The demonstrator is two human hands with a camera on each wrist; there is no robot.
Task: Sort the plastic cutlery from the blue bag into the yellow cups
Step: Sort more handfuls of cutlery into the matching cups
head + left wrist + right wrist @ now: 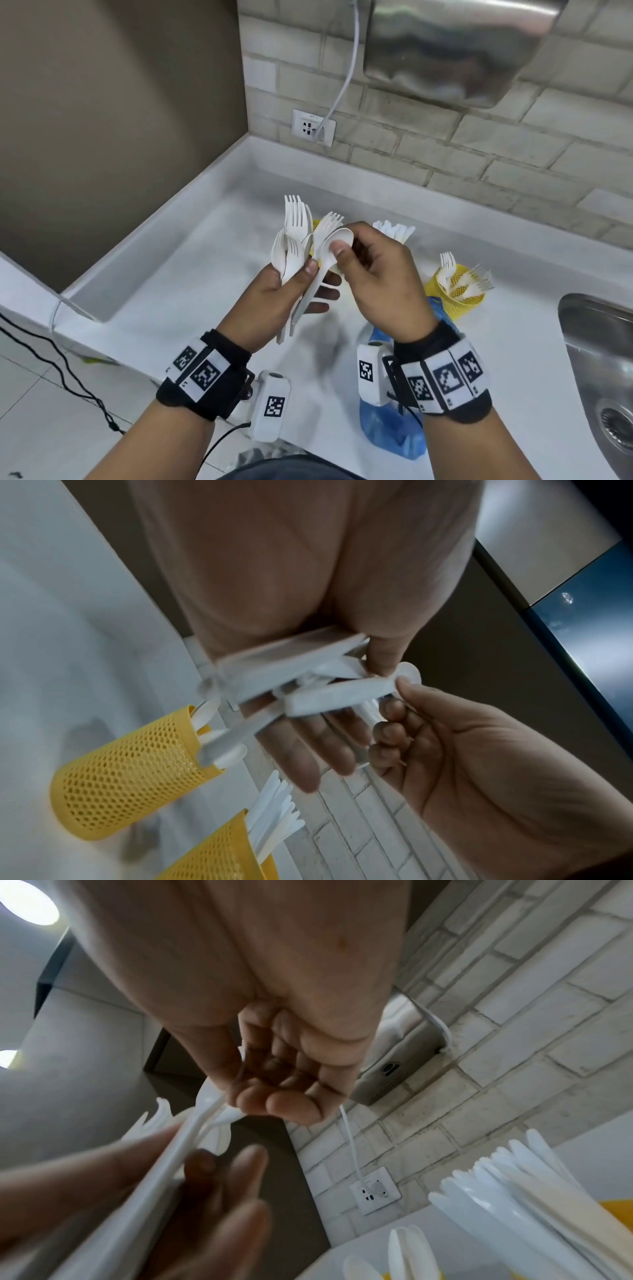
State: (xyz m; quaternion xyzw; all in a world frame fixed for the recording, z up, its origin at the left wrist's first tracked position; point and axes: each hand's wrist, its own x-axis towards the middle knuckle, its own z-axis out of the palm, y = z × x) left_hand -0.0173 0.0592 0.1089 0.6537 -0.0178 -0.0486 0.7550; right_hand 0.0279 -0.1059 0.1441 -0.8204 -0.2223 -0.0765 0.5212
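My left hand [308, 275] grips a fanned bundle of white plastic forks and spoons [294, 240] by the handles, above the white counter [191, 274]. My right hand [342, 251] pinches the bowl of one white spoon [337, 240] at the top of that bundle; in the left wrist view the spoon [342, 693] still lies among the handles. A yellow mesh cup [459, 294] at the right holds forks. Another yellow cup [130, 772] holds spoons, and a third [212, 853] holds knives [514, 1191]. The blue bag [394, 435] lies on the counter under my right wrist.
A steel sink [603, 359] is set into the counter at the right. On the brick wall are a socket [313, 127] with a white cable and a metal hand dryer [455, 48]. The counter has a raised rim at the left and back. Black cables [61, 370] cross the floor.
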